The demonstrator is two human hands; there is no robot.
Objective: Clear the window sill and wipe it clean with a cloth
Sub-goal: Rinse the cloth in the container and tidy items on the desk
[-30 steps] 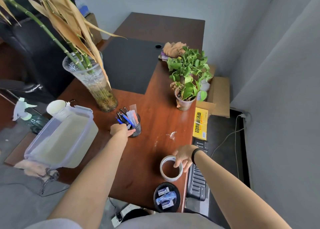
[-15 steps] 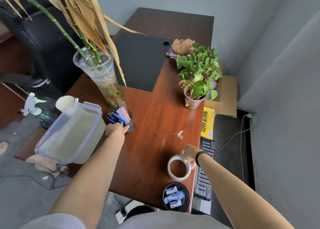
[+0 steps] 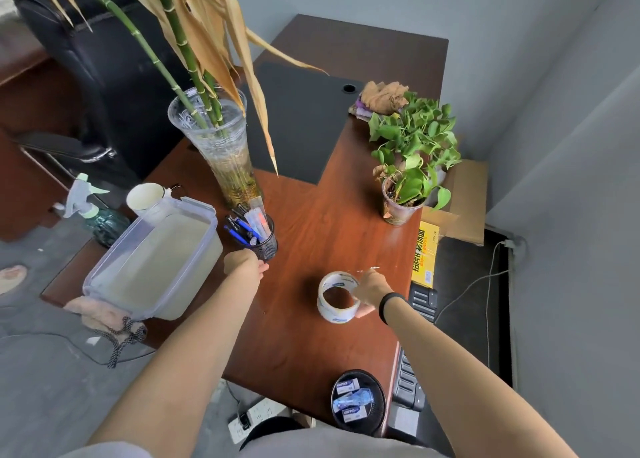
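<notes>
The left hand (image 3: pixel 244 265) meets the mesh pen cup (image 3: pixel 266 241) near the bench's (image 3: pixel 329 215) left edge. Its fingers are hidden behind the knuckles, so I cannot tell whether they grip. The right hand's (image 3: pixel 372 289) fingers curl round the tape roll (image 3: pixel 336 298). The cup holds pens, and a black tray (image 3: pixel 358 376) at the near edge holds small packets. A crumpled cloth (image 3: pixel 381 99) lies by the far right edge.
</notes>
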